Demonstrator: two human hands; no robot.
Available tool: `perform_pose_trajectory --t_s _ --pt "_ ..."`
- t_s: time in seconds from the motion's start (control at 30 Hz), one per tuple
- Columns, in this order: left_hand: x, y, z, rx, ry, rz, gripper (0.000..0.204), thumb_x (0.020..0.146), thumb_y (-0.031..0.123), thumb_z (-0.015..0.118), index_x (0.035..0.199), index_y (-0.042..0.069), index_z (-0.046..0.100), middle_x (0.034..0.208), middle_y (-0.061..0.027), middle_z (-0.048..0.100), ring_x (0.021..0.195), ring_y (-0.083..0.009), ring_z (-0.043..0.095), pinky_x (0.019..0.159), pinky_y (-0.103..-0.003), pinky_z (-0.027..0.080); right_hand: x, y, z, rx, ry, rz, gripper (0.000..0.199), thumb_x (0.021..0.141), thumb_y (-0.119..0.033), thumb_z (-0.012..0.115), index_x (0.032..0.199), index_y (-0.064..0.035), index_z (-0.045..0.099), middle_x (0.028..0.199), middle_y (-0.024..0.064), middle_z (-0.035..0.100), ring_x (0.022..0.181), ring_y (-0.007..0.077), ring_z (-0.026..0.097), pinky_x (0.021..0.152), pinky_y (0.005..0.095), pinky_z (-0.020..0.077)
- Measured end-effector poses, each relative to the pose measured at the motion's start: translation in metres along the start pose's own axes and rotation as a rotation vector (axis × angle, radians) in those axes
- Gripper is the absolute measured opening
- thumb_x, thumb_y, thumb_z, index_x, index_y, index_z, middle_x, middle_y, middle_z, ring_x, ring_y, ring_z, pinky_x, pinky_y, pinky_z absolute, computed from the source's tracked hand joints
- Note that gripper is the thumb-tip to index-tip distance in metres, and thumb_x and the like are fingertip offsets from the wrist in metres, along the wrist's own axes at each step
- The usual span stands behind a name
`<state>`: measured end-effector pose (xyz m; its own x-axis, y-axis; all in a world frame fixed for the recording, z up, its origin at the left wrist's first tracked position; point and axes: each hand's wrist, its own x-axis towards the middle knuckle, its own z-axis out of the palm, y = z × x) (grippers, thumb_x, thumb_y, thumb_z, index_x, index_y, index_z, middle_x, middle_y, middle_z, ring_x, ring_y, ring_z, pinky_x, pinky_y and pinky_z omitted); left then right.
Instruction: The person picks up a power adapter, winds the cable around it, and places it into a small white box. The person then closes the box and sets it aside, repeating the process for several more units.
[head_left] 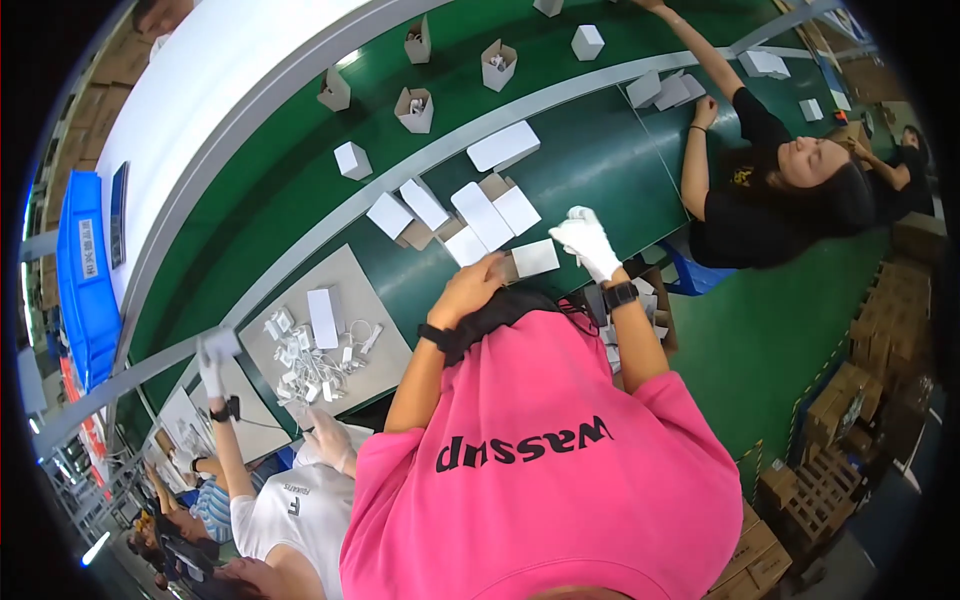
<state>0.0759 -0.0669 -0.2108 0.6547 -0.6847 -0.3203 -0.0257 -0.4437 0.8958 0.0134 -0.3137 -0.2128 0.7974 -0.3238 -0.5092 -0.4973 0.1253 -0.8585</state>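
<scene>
My bare left hand (468,290) is at the near edge of the green table, its fingers curled against the brown inner end of a small white box (536,258). Just right of that box, my right hand (587,243), in a white glove, is raised with its fingers bunched together. Whether anything small is between those fingers cannot be made out. Beyond my hands lies a cluster of white boxes (482,216), some with brown cardboard showing. Another white box (503,147) lies farther back.
A green conveyor belt (290,190) behind the table carries several open white boxes (414,110). At left, a grey mat (375,375) holds white chargers and cables (312,365) beside a co-worker's gloved hand (328,440). Another co-worker (770,170) sits at right. Cartons (840,405) stand on the floor.
</scene>
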Motion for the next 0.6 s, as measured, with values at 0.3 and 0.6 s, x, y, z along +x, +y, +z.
perform_pose_trajectory --t_s 0.3,0.6 --pt "0.054 -0.124 0.020 0.077 -0.664 -0.116 0.042 0.093 0.037 0.046 0.106 0.000 0.062 0.100 -0.0135 0.066 0.093 -0.0252 0.061 0.082 -0.036 0.047 0.004 0.059 0.029 -0.790 -0.225 -0.170 0.036 0.067 -0.029 0.066 0.090 -0.0017 0.062 0.088 0.0208 0.065 0.084 0.0358 0.064 0.072 0.0416 0.0501" --pt "0.063 -0.074 0.059 0.216 -0.805 0.030 0.041 0.086 0.030 0.058 0.118 0.004 0.058 0.122 -0.0198 0.057 0.110 -0.0371 0.055 0.094 -0.038 0.044 -0.024 0.102 -0.015 -0.598 -0.428 -0.001 0.035 0.069 -0.032 0.071 0.082 -0.0020 0.060 0.069 0.0105 0.062 0.065 0.0237 0.060 0.059 0.0374 0.0469"
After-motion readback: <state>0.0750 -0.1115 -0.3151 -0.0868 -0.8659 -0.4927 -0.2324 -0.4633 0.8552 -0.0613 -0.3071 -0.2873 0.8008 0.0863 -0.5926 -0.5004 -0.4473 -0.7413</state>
